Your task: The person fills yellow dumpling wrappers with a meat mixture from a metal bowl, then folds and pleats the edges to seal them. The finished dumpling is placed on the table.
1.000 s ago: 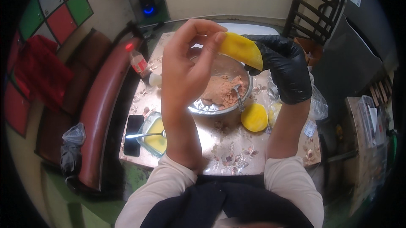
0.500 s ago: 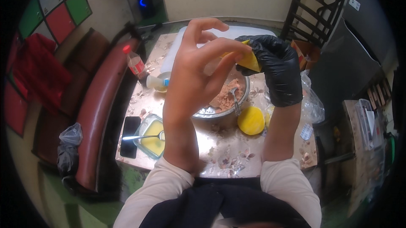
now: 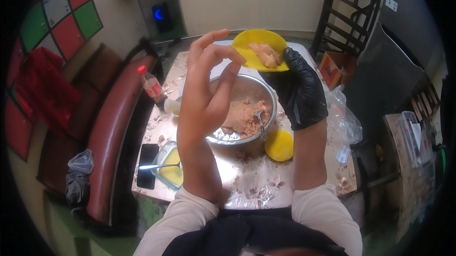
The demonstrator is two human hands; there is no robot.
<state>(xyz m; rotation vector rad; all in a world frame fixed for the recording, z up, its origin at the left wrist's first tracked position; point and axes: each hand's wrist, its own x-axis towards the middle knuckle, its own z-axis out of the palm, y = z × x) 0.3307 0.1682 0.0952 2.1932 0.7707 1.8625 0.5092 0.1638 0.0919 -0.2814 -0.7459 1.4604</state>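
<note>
My right hand, in a black glove, holds a round yellow dough wrapper above the far side of the table. Its thumb presses the wrapper's right edge. A lump of pinkish minced filling lies on the wrapper, which is spread out. My left hand is bare, its fingers curved and apart, with the index fingertip at the wrapper's left edge. Below sits a metal bowl of minced filling with a fork in it. A round yellow stack of wrappers lies beside the bowl.
On the table's left are a glass dish of yellow liquid with a spoon, a phone and a red-capped bottle. A plastic bag lies right. A red bench flanks the table.
The wrapper, folded between both hands before, now lies spread out with its filling showing. My left fingers have drawn back to its edge, and my right hand has turned underneath it.
</note>
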